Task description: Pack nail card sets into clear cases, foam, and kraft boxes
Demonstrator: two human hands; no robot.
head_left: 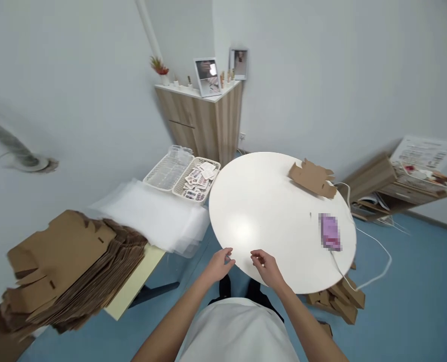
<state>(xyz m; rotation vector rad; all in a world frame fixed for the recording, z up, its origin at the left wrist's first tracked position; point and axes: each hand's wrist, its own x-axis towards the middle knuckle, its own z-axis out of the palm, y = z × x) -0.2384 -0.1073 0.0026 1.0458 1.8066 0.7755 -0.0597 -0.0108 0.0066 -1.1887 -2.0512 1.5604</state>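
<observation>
My left hand (pixel 220 264) hovers at the near edge of the round white table (pixel 261 201), thumb and fingers apart and holding nothing. A short gap to its right, my right hand (pixel 265 266) is over the same edge with loosely bent fingers and nothing in it. A flat, cut piece of brown cardboard (pixel 313 178) lies at the table's far right. Closer to me on the right is a purple, blurred-out item (pixel 329 232) with a white cable (pixel 336 264) running from it. A tiny dark object (pixel 310 214) lies left of it.
At left, a stack of flattened cardboard boxes (pixel 65 256) and clear plastic sheets or bags (pixel 159 213) lie on a side table (pixel 133 286). Two white baskets (pixel 175 187) stand behind, one with printed cards (pixel 199 182). Folded cardboard boxes (pixel 338 300) lie on the floor at right. A wooden cabinet (pixel 204 120) stands behind.
</observation>
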